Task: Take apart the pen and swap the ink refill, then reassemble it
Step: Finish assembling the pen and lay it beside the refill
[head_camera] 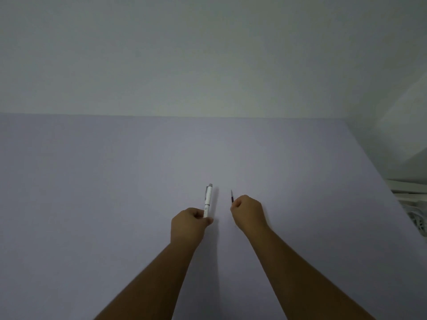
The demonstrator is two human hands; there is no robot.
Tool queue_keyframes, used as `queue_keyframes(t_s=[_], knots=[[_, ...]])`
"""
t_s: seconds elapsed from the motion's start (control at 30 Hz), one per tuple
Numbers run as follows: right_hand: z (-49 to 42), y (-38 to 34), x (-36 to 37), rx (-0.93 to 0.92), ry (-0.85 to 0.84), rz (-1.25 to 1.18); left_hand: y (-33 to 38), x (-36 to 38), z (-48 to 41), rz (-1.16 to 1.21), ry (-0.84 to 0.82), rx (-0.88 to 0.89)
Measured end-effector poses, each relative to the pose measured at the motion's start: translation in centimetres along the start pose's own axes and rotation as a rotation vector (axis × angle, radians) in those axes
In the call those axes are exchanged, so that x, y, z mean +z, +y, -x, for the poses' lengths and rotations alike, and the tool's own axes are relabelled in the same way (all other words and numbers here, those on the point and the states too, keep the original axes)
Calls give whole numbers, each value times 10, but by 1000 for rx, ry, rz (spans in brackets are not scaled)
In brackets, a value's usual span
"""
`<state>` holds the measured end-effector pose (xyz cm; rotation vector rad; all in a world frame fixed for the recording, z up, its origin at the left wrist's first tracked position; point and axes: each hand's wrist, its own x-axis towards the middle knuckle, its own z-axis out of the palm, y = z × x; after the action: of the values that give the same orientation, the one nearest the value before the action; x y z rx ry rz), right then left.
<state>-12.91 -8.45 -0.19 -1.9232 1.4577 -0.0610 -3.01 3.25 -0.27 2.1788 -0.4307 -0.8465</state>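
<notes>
My left hand (190, 224) grips the near end of a white pen barrel (207, 200), which points away from me with its grey clicker end at the far tip. To its right, my right hand (247, 212) is closed around a thin ink refill (232, 196); only its dark, pointed far end sticks out above the fingers, the remainder is hidden in the fist. The barrel and the refill are apart, roughly parallel, a short gap between them. Both are held just above the pale lilac table (115, 192).
The table's far edge meets a plain pale wall (208, 54). At the right edge, beyond the table's side, stands a white slatted object (413, 204).
</notes>
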Motion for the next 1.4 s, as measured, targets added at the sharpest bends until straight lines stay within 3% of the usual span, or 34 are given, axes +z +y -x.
queue_keyframes(t_s=[0.33,1.4], knots=[[3,23,26,-18,56,-64,-18,24,-7,-12,49,31],[18,13,46,-92,-2,-96,-11,29,-4,-31,107,43]])
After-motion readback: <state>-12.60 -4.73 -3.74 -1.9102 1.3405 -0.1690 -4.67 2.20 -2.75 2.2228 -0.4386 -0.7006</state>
